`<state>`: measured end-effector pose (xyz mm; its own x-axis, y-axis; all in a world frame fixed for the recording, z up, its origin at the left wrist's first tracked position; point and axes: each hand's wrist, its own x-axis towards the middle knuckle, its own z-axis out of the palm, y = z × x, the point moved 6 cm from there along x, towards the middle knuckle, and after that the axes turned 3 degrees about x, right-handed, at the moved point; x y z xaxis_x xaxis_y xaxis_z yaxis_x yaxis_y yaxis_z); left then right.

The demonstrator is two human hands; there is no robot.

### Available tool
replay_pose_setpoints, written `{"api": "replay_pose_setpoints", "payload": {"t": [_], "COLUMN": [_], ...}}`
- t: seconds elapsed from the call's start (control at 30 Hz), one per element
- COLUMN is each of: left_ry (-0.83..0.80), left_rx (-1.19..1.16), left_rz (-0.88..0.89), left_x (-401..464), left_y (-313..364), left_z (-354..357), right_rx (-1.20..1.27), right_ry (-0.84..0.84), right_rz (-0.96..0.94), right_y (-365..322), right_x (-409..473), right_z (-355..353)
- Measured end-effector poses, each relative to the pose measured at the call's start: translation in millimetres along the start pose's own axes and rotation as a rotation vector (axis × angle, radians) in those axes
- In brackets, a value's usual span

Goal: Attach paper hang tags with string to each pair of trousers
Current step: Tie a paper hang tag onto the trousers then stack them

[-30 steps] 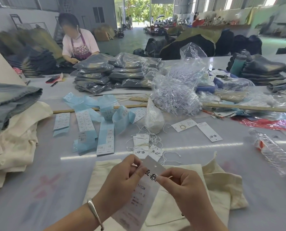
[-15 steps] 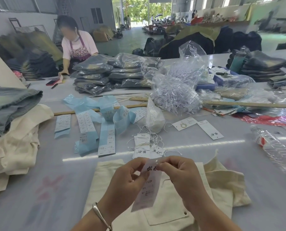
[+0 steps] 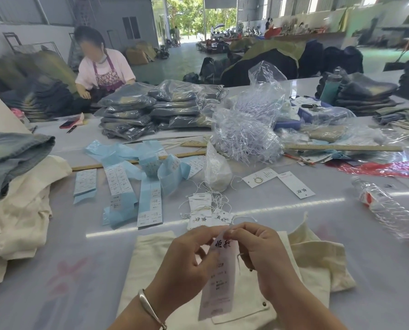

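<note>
A long white paper hang tag [image 3: 219,282] with black characters at its top hangs upright between my hands, over folded cream trousers [image 3: 313,263] that lie on the table in front of me. My left hand [image 3: 186,260] pinches the tag's top left edge. My right hand [image 3: 258,251] pinches the top right, and a thin white string [image 3: 238,258] dangles from its fingers. A small heap of strung tags [image 3: 204,210] lies just beyond my hands.
Blue label strips [image 3: 132,184] lie to the left, cream and denim trousers [image 3: 15,186] are stacked at the far left. A plastic bottle [image 3: 387,208] lies at the right. Bagged jeans [image 3: 160,108], a bag of white strings [image 3: 244,134] and a wooden ruler [image 3: 341,147] sit farther back. A person [image 3: 98,67] works across the table.
The tag has swung from tilted to hanging straight down. My hands have come closer together at its top, and the string now hangs from my right fingers.
</note>
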<state>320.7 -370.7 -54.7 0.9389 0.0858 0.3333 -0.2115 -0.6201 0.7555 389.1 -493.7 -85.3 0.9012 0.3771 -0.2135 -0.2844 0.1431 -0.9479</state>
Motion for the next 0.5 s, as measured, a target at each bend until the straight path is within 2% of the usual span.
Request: {"api": "replay_pose_setpoints", "payload": {"t": [0.07, 0.13, 0.3, 0.4, 0.43, 0.5], "left_ry": [0.043, 0.067, -0.010, 0.035, 0.059, 0.122], "left_rx": [-0.158, -0.325, -0.635, -0.578, -0.484, -0.174], "left_rz": [-0.033, -0.157, -0.384, -0.386, -0.366, -0.276], "left_x": [3, 7, 8, 9, 10, 14], "left_y": [-2, -11, -27, -31, -32, -25], "left_z": [-2, -4, 7, 7, 6, 3], "right_rx": [0.012, 0.010, -0.028, -0.094, -0.144, -0.411], "right_ry": [-0.012, -0.054, -0.132, -0.139, -0.126, -0.025], "right_rz": [0.002, 0.017, 0.019, 0.031, 0.020, -0.084], "right_y": [0, 3, 7, 12, 12, 7], "right_x": [-1, -3, -7, -6, -6, -4], "right_z": [0, 4, 9, 6, 4, -8]}}
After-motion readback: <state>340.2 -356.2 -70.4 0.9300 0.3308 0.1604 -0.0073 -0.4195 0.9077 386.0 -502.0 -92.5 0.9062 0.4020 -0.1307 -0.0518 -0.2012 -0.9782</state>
